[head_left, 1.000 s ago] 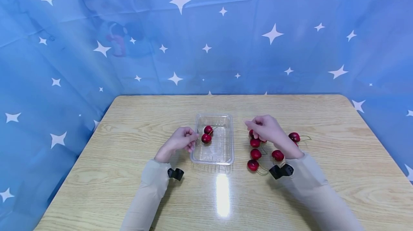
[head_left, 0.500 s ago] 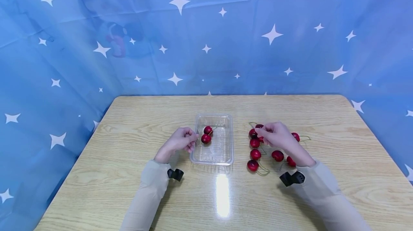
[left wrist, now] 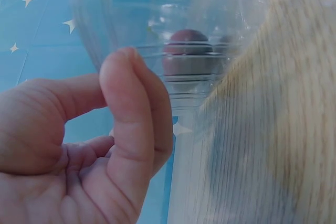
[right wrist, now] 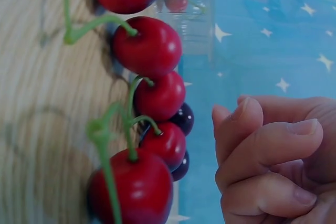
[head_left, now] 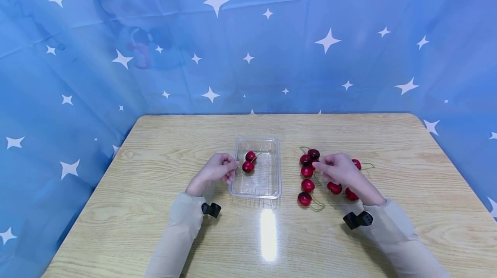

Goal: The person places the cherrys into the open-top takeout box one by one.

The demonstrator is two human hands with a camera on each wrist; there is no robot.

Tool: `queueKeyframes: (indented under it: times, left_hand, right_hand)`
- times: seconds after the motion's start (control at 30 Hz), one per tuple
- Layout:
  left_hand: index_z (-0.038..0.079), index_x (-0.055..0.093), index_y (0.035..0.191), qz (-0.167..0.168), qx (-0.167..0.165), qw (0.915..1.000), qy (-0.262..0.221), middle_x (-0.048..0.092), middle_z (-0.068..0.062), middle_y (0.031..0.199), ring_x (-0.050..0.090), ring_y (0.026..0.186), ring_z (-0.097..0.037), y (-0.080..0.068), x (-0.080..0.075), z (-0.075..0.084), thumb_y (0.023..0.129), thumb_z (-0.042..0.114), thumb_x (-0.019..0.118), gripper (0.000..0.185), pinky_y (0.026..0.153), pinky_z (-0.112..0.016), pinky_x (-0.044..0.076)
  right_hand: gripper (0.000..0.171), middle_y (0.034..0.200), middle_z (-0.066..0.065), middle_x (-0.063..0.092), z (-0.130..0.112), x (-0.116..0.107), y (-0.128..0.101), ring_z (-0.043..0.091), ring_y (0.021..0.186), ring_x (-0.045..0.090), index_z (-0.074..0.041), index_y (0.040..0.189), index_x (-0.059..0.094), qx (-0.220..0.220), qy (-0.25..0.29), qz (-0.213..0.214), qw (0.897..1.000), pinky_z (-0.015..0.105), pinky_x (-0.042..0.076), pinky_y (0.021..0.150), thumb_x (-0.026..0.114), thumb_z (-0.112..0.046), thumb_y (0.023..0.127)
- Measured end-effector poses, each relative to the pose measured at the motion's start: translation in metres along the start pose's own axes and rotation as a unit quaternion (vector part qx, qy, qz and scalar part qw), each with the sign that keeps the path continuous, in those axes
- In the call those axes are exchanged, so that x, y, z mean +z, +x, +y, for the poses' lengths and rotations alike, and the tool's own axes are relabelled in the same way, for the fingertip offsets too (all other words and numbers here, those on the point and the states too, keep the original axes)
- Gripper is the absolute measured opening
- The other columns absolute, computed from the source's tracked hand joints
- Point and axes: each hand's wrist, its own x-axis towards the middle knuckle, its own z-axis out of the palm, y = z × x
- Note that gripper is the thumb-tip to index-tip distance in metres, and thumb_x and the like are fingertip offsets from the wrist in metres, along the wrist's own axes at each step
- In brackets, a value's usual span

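My left hand [head_left: 218, 167] pinches the left rim of a clear plastic box [head_left: 280, 172] between thumb and fingers. Two dark red cherries [head_left: 248, 167] with stems lie inside that box. In the left wrist view, one cherry [left wrist: 186, 51] shows blurred through the plastic wall. My right hand [head_left: 337, 169] hovers over the loose cherries [head_left: 308, 185] on the table, thumb tip close beside the left cluster. Seen from the right wrist, its fingers [right wrist: 268, 145] are loosely bent with nothing between them, and several red cherries [right wrist: 149, 45] with green stems line up beside them.
More cherries [head_left: 334, 188] lie under and right of the right forearm, one with its stem [head_left: 366, 166] pointing right. The wooden table [head_left: 174, 140] ends at a blue star-printed cloth [head_left: 248, 32]. Black wrist cameras [head_left: 358, 220] sit on both cuffs.
My right hand has moved right and back toward me, lowering over the cherries and uncovering the upper ones of the left cluster. The left hand and the box have stayed in place.
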Motion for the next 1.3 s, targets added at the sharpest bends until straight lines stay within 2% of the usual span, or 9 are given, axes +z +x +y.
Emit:
queueKeyframes:
  times: [0.17, 0.4, 0.63, 0.77, 1.13, 1.3]
  left_hand:
    - [-0.010, 0.050, 0.092, 0.001, -0.001, 1.0000, 0.001, 0.052, -0.005, 0.062, 0.054, 0.049, -0.010, 0.000, 0.000, 0.000, 0.096, 0.006, 0.051, 0.017, 0.049, -0.021, 0.051]
    - [-0.010, 0.050, 0.091, 0.003, -0.001, 1.0000, 0.002, 0.053, -0.004, 0.062, 0.054, 0.049, -0.010, 0.002, -0.001, -0.001, 0.096, 0.006, 0.051, 0.017, 0.049, -0.021, 0.051]
    - [-0.009, 0.051, 0.091, 0.002, -0.001, 1.0000, -0.003, 0.053, -0.004, 0.061, 0.054, 0.047, -0.011, 0.019, -0.004, -0.023, 0.096, 0.008, 0.052, 0.018, 0.047, -0.022, 0.051]
    - [-0.005, 0.051, 0.090, 0.006, 0.001, 1.0000, -0.006, 0.053, -0.003, 0.061, 0.054, 0.047, -0.010, 0.023, -0.004, -0.029, 0.096, 0.010, 0.053, 0.017, 0.046, -0.021, 0.050]
    - [-0.001, 0.052, 0.086, 0.020, -0.006, 0.9998, -0.003, 0.053, -0.003, 0.061, 0.054, 0.047, -0.010, 0.022, -0.003, -0.028, 0.095, 0.011, 0.055, 0.015, 0.045, -0.019, 0.050]
    - [-0.001, 0.052, 0.086, 0.021, -0.013, 0.9997, -0.006, 0.053, -0.003, 0.061, 0.054, 0.047, -0.010, 0.024, -0.003, -0.029, 0.095, 0.010, 0.055, 0.014, 0.045, -0.019, 0.050]
  right_hand:
    - [0.029, 0.054, 0.004, 0.053, 0.005, 0.001, 0.000, 0.009, 0.041, 0.038, 0.005, 0.080, 0.059, -0.003, -0.010, -0.003, 1.000, 0.021, 0.027, 0.036, 0.058, -0.020, 0.093]
    - [0.025, 0.052, 0.002, 0.054, 0.010, 0.003, 0.003, 0.009, 0.039, 0.039, 0.000, 0.075, 0.060, -0.007, -0.060, -0.005, 0.998, 0.021, 0.028, 0.036, 0.062, -0.019, 0.091]
    - [0.021, 0.049, 0.001, 0.054, 0.009, 0.004, 0.004, 0.007, 0.039, 0.037, -0.002, 0.072, 0.063, -0.010, -0.101, -0.011, 0.995, 0.020, 0.029, 0.037, 0.063, -0.014, 0.089]
    - [0.022, 0.049, 0.001, 0.054, 0.009, 0.005, 0.005, 0.007, 0.039, 0.038, -0.003, 0.070, 0.062, -0.005, -0.115, -0.019, 0.993, 0.021, 0.030, 0.038, 0.064, -0.014, 0.089]
    - [0.026, 0.049, 0.001, 0.054, 0.006, 0.010, 0.007, 0.008, 0.040, 0.040, -0.007, 0.064, 0.060, 0.022, -0.183, -0.028, 0.982, 0.020, 0.030, 0.040, 0.066, -0.016, 0.087]
    - [0.028, 0.047, 0.000, 0.051, 0.005, 0.012, 0.008, 0.009, 0.040, 0.042, -0.008, 0.060, 0.058, 0.017, -0.199, -0.026, 0.979, 0.020, 0.030, 0.040, 0.067, -0.016, 0.085]
